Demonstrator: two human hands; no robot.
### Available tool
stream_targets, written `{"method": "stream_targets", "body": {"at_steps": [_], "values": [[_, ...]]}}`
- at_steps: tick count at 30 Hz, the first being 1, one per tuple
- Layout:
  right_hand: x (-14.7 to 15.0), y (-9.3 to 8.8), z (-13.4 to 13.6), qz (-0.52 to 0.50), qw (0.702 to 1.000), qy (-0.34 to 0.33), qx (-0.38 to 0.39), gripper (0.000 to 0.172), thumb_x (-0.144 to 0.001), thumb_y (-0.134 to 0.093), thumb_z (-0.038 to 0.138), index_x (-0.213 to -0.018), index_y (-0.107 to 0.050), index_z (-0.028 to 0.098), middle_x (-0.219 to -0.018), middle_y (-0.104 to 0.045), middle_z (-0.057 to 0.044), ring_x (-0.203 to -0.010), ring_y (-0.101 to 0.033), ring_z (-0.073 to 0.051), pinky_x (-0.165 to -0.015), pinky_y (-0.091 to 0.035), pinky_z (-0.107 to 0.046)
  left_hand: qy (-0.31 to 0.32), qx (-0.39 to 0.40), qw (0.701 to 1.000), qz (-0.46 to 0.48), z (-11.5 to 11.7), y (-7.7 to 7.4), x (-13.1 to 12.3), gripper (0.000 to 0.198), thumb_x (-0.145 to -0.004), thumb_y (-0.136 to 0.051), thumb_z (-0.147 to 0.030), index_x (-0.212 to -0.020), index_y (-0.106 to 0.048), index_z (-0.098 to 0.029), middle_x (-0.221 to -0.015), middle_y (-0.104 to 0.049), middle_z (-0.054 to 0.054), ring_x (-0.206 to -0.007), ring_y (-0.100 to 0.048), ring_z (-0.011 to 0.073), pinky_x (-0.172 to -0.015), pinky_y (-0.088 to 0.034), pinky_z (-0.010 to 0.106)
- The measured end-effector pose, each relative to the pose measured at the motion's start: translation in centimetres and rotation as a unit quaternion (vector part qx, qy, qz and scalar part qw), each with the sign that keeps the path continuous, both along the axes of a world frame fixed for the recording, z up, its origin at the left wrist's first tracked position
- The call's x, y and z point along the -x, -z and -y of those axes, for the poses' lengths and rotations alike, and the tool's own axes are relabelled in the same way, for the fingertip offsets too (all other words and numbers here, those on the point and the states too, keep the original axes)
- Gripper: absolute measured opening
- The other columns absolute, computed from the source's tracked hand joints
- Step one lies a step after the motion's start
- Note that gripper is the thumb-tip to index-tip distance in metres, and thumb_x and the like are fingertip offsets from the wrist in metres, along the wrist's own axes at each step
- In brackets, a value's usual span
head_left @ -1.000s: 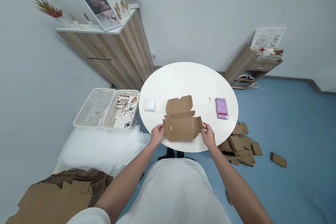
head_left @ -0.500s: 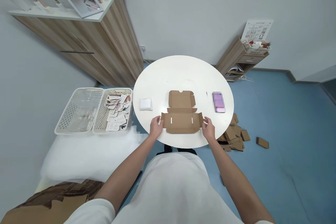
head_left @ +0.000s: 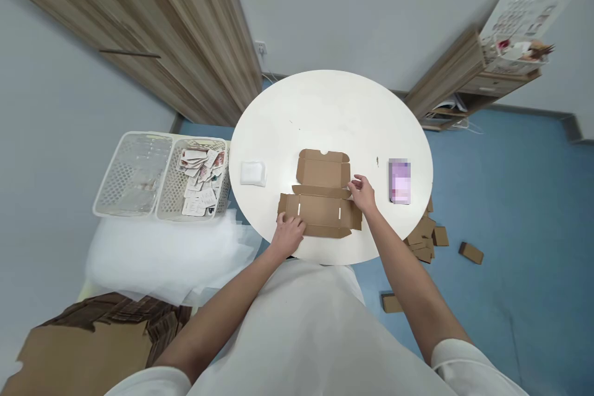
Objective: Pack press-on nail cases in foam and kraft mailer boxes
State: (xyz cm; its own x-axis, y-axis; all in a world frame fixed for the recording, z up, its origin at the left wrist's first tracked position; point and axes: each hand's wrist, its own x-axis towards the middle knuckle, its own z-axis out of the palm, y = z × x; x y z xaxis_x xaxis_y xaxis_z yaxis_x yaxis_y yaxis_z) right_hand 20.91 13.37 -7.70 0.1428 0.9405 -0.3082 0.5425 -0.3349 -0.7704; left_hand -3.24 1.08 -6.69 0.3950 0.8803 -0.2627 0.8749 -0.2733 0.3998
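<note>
The flat brown cardboard box [head_left: 320,215] lies unfolded in the middle of the white oval tabletop [head_left: 334,114]. The left hand [head_left: 288,235] has bent fingers on its near left corner. The right hand [head_left: 364,194] has curled fingers, a little apart, by the right end of the thin middle strip. I cannot tell if either hand pinches it. If the left hand presses too lightly, the card could slide. A hard, crooked pull could rip a flap.
</note>
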Motion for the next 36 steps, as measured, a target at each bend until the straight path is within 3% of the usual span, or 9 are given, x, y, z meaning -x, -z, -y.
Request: {"method": "stream_targets", "body": {"at_steps": [5, 9, 14, 20, 25, 28, 31, 33, 36], "values": [[0.4, 1.0, -2.2, -0.019, 0.998, -0.043, 0.039, 0.043, -0.072, -0.049, 0.031, -0.115, -0.045, 0.021, -0.092, -0.062, -0.004, -0.079, -0.059, -0.015, -0.075, -0.045, -0.032, -0.008, 0.009, 0.999, -0.032, -1.2, -0.4, -0.1, 0.045, -0.074, -0.046, -0.013, -0.118, -0.046, -0.023, -0.112, -0.054, 0.01, -0.106, -0.047, 0.0246, -0.1, -0.011, 0.047], [0.2, 0.9, -2.2, -0.035, 0.997, -0.056, 0.032, 0.042, -0.072, -0.048, 0.028, -0.113, -0.047, 0.02, -0.085, -0.063, -0.002, -0.077, -0.058, -0.014, -0.075, -0.044, -0.032, -0.037, -0.007, 0.996, -0.078, -2.9, -1.3, -0.7, 0.065, -0.072, -0.052, -0.021, -0.132, -0.028, -0.018, -0.138, -0.028, 0.015, -0.126, -0.023, 0.0298, -0.101, -0.009, 0.047], [-0.1, 0.0, -1.8, -0.041, 0.998, -0.045, 0.021, 0.042, -0.071, -0.048, 0.028, -0.112, -0.049, 0.019, -0.081, -0.064, -0.001, -0.074, -0.058, -0.014, -0.073, -0.045, -0.03, -0.048, -0.003, 0.991, -0.127, -5.1, -2.0, -1.3, 0.09, -0.065, -0.061, -0.028, -0.137, -0.01, -0.014, -0.144, -0.006, 0.015, -0.131, -0.002, 0.0342, -0.101, -0.003, 0.05], [-0.9, -1.2, -1.1, 0.007, 0.998, -0.05, 0.043, 0.041, -0.069, -0.05, 0.027, -0.109, -0.054, 0.019, -0.077, -0.066, -0.001, -0.073, -0.059, -0.015, -0.071, -0.045, -0.031, -0.002, -0.013, 0.993, -0.114, -6.4, -1.9, -1.2, 0.098, -0.061, -0.064, -0.03, -0.138, -0.006, -0.014, -0.144, -0.01, 0.013, -0.131, 0.008, 0.0337, -0.102, -0.001, 0.051], [-0.9, -1.9, 1.5, 0.031, 0.995, -0.073, 0.061, 0.041, -0.072, -0.048, 0.027, -0.112, -0.051, 0.02, -0.081, -0.066, -0.001, -0.076, -0.06, -0.016, -0.071, -0.046, -0.032, 0.04, -0.032, 0.994, -0.101, -5.6, -1.4, -1.3, 0.094, -0.06, -0.063, -0.025, -0.138, -0.01, -0.016, -0.143, -0.019, 0.011, -0.131, 0.003, 0.0329, -0.102, 0.001, 0.051], [-0.2, -2.7, 4.0, 0.1, 0.989, -0.112, 0.004, 0.049, -0.073, -0.049, 0.032, -0.121, -0.044, 0.022, -0.106, -0.061, -0.007, -0.098, -0.055, -0.022, -0.083, -0.041, -0.039, 0.054, -0.047, 0.993, -0.095, -4.2, -1.2, -1.1, 0.089, -0.061, -0.061, -0.023, -0.137, -0.015, -0.017, -0.141, -0.023, 0.011, -0.131, -0.002, 0.0309, -0.103, 0.002, 0.05], [0.9, -3.5, 6.7, 0.208, 0.957, -0.181, -0.09, 0.073, -0.067, -0.057, 0.041, -0.131, -0.03, 0.02, -0.138, -0.031, -0.012, -0.125, -0.027, -0.031, -0.097, -0.024, -0.048, 0.066, -0.059, 0.992, -0.092, -2.6, -1.0, -0.8, 0.088, -0.06, -0.061, -0.023, -0.136, -0.017, -0.016, -0.14, -0.025, 0.012, -0.131, -0.005, 0.0307, -0.103, 0.002, 0.051], [1.6, -3.8, 8.3, 0.238, 0.924, -0.282, -0.103, 0.081, -0.065, -0.059, 0.045, -0.134, -0.023, 0.021, -0.143, -0.019, -0.011, -0.13, -0.015, -0.031, -0.101, -0.014, -0.049, 0.076, -0.068, 0.991, -0.087, -1.7, -0.9, -0.5, 0.089, -0.059, -0.061, -0.023, -0.136, -0.018, -0.016, -0.139, -0.027, 0.013, -0.131, -0.006, 0.0314, -0.102, 0.001, 0.051], [2.7, -3.3, 10.0, 0.271, 0.881, -0.383, -0.064, 0.099, -0.057, -0.065, 0.048, -0.136, -0.012, 0.021, -0.144, -0.015, -0.011, -0.131, -0.009, -0.03, -0.101, -0.007, -0.051, 0.086, -0.08, 0.99, -0.079, -0.7, -0.8, 0.0, 0.089, -0.058, -0.062, -0.025, -0.135, -0.019, -0.015, -0.138, -0.028, 0.014, -0.13, -0.008, 0.0319, -0.102, 0.001, 0.052]]}}
